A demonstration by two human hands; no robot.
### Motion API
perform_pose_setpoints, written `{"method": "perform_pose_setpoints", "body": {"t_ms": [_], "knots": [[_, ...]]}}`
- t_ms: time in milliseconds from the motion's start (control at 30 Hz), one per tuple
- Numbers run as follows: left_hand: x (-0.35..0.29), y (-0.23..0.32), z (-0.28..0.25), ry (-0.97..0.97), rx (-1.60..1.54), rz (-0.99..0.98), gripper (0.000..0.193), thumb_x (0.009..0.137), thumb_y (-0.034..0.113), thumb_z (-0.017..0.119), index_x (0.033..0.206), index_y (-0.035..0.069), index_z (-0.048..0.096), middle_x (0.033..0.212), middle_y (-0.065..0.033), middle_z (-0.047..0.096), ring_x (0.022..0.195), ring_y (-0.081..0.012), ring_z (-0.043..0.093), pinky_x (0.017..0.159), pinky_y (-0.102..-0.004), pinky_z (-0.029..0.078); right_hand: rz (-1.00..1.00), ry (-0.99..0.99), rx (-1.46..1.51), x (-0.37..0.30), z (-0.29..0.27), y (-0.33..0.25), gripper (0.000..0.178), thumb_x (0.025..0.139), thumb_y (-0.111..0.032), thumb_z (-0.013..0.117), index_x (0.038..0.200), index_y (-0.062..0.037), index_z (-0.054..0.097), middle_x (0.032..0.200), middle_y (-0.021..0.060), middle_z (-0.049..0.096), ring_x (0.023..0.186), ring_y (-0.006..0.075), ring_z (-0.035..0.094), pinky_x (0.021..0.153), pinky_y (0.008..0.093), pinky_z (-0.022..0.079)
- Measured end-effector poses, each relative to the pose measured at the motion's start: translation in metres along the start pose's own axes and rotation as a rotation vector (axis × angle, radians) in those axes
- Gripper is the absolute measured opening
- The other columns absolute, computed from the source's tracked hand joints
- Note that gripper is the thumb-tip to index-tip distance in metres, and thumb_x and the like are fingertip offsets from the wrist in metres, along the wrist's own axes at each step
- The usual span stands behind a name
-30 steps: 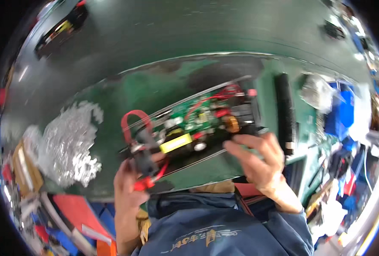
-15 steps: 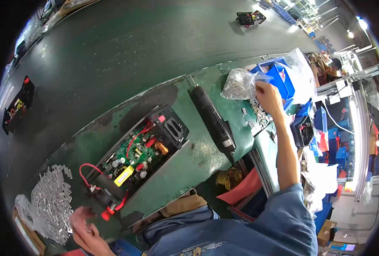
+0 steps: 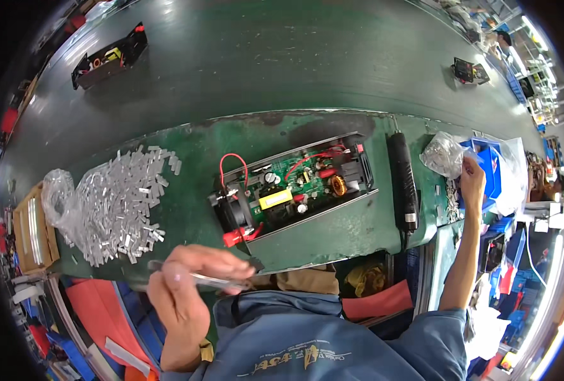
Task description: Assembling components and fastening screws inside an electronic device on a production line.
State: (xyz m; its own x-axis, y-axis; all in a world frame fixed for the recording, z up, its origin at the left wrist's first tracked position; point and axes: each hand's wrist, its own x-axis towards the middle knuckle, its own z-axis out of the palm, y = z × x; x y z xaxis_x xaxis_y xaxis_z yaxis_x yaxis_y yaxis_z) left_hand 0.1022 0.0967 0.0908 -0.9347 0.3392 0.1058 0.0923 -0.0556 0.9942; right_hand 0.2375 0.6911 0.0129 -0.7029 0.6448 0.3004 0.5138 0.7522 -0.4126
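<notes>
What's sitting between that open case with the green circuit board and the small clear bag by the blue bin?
A long black power tool lies between the case and the bag, as the head view shows.

Cannot tell the kind of thin shiny piece (image 3: pixel 215 281) in the left hand (image 3: pixel 180 295), blurred and partly covered by the fingers. Impossible to make out any grip of the right hand (image 3: pixel 473 181), too small at the fingertips, beside the plastic bag (image 3: pixel 442 155). Cannot see all of the blue bin (image 3: pixel 496 168), partly behind that hand, nor the whole shirt (image 3: pixel 383 343), cut off at the near edge.
</notes>
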Motion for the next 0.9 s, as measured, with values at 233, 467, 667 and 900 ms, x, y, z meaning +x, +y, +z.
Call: {"method": "perform_pose_setpoints", "body": {"t_ms": [233, 467, 667, 900], "knots": [[0.022, 0.005, 0.006, -0.114, 0.076, -0.024, 0.057, 0.113, 0.036, 0.031, 0.090, -0.003, 0.065, 0.090, -0.0158, 0.069, 0.071, -0.0153, 0.066, 0.051, -0.0226, 0.044, -0.002, 0.342, -0.125, -0.046, -0.017, -0.088, 0.021, 0.102, -0.018, 0.061, 0.111, -0.0008, 0.070, 0.092, 0.0144, 0.072, 0.077, 0.0225, 0.067, 0.074, 0.0338, 0.052], [0.031, 0.003, 0.011, -0.136, 0.195, 0.043, 0.063, 0.113, 0.043, 0.032, 0.082, -0.002, 0.064, 0.077, -0.0128, 0.069, 0.059, -0.0144, 0.064, 0.043, -0.0231, 0.036, 0.119, -0.324, 0.951, -0.190, 0.028, -0.292, 0.014, 0.098, 0.001, 0.062, 0.112, 0.0020, 0.063, 0.097, 0.0090, 0.070, 0.080, 0.0147, 0.070, 0.064, 0.0247, 0.055], [0.051, 0.018, 0.032, -0.236, 0.008, -0.341, 0.029, 0.106, 0.021, 0.059, 0.098, -0.007, 0.062, 0.095, -0.0172, 0.073, 0.091, -0.0234, 0.075, 0.078, -0.0324, 0.064, 0.285, -0.513, 1.206, -0.207, 0.047, -0.321, 0.015, 0.098, 0.000, 0.066, 0.113, 0.0011, 0.060, 0.103, 0.0107, 0.072, 0.089, 0.0148, 0.072, 0.066, 0.0227, 0.055], [0.041, 0.017, 0.037, -0.250, 0.082, -0.206, 0.024, 0.095, 0.004, 0.071, 0.113, -0.004, 0.058, 0.104, -0.0205, 0.074, 0.089, -0.0222, 0.075, 0.068, -0.0263, 0.059, 0.224, -0.499, 1.194, -0.205, 0.044, -0.321, 0.018, 0.098, -0.001, 0.066, 0.114, -0.0001, 0.058, 0.105, 0.0111, 0.073, 0.090, 0.0143, 0.072, 0.065, 0.0220, 0.054]]}}
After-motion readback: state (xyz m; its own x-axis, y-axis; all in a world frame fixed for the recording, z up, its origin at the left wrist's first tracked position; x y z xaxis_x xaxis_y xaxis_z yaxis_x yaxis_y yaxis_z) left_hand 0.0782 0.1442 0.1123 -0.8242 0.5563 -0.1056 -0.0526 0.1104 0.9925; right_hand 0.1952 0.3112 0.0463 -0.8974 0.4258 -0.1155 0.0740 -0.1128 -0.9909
